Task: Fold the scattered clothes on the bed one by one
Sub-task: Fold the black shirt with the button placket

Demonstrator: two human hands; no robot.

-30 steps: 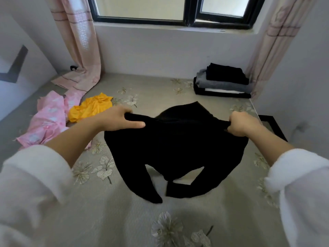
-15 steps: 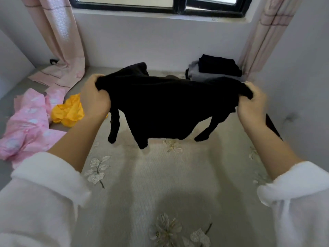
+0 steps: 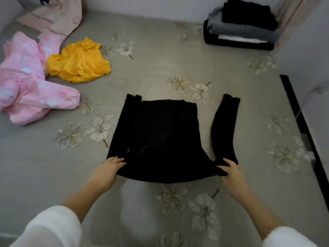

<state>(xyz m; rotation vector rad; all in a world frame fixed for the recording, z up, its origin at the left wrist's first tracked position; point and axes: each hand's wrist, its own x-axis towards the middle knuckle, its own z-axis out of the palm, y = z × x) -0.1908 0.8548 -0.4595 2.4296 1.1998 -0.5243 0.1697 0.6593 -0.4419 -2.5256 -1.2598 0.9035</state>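
Midway down the bed [image 3: 160, 56] a black long-sleeved top [image 3: 158, 132] lies spread flat. The left hand [image 3: 108, 169] and right hand [image 3: 232, 172] each pinch a near shoulder corner. It looks light, soft and limp, best taken at the shoulders or hem. A crumpled yellow garment [image 3: 80, 63] sits at the bed's far left and a folded stack [image 3: 242, 27] at its far right.

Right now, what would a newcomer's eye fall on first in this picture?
The black top lies spread flat in the middle of the bed, sleeves pointing away, and the left hand and right hand hold its near corners. A yellow cloth and a pink cloth lie crumpled at the far left. A folded stack sits in the far right corner.
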